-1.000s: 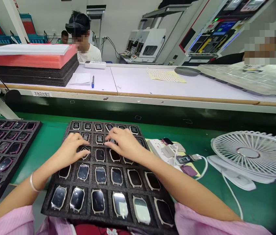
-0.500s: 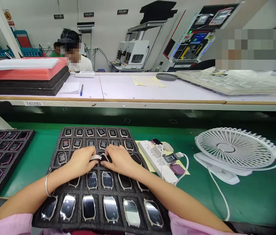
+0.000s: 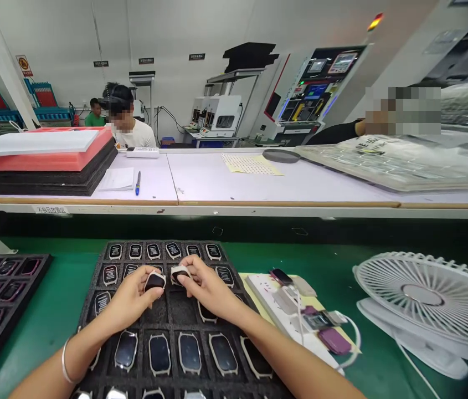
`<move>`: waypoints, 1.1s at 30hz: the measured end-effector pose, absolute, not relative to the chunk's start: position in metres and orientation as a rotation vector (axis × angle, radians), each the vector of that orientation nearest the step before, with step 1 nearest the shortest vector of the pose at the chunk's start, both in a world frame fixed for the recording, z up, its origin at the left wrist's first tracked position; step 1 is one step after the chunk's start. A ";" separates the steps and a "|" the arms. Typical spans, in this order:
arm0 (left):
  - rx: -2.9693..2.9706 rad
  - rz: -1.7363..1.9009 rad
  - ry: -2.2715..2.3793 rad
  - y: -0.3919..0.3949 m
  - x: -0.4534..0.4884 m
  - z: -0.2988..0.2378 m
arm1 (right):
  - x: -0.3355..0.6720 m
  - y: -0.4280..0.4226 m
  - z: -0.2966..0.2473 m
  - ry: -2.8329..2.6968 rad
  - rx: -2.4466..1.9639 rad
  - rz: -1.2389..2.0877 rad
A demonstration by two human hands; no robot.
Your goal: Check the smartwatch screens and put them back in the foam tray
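Observation:
My left hand [image 3: 133, 295] grips a smartwatch [image 3: 155, 280] with a dark screen and pale frame, tilted between thumb and fingers. Another smartwatch [image 3: 180, 274] is pinched in my right hand [image 3: 204, 284], a little to the right. Both watches are held above the black foam tray [image 3: 179, 307], where bare compartments show below my hands. Rows of watches fill other compartments; those at the far side, such as one watch [image 3: 173, 250], show white text on their screens. Nearer ones, like the watch [image 3: 190, 353], have dark, reflective screens. My forearms hide part of the tray.
On the right lie a white power strip [image 3: 265, 288] with cables and small devices, and a white fan [image 3: 422, 296]. A second foam tray [image 3: 21, 293] of watches sits at left. Beyond, a raised shelf [image 3: 204, 185] carries stacked foam sheets [image 3: 88, 160]. Other people are behind it.
Both hands have lifted from the tray, each with a watch now clearly visible. The two compartments beneath show bare foam. My view has tilted upward a little.

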State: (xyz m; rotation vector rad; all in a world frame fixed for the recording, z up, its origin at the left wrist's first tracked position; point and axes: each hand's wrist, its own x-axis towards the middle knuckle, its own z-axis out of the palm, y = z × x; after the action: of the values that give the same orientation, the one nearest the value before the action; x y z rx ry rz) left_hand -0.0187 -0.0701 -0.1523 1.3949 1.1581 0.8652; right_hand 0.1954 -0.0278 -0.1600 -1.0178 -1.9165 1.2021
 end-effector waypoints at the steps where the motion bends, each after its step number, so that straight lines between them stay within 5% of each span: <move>1: 1.390 0.910 1.170 -0.065 -0.019 -0.154 | 0.194 -0.020 -0.164 -1.848 -0.990 1.266; 14: 1.593 1.102 1.415 -0.047 -0.018 -0.145 | 0.188 -0.012 -0.155 -1.231 -0.598 1.979; 25: 1.828 1.549 1.411 -0.037 -0.004 -0.046 | 0.163 -0.012 -0.061 -1.269 -0.218 1.842; 33: 1.662 1.472 1.332 -0.058 -0.009 -0.080 | 0.175 -0.031 -0.092 -1.175 -0.284 1.920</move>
State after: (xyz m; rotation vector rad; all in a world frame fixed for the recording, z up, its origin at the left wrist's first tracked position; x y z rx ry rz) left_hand -0.0088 -0.0581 -0.0803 1.6622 1.3323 1.4717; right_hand 0.1750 -0.0308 -0.0924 -0.2841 -1.1752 1.9201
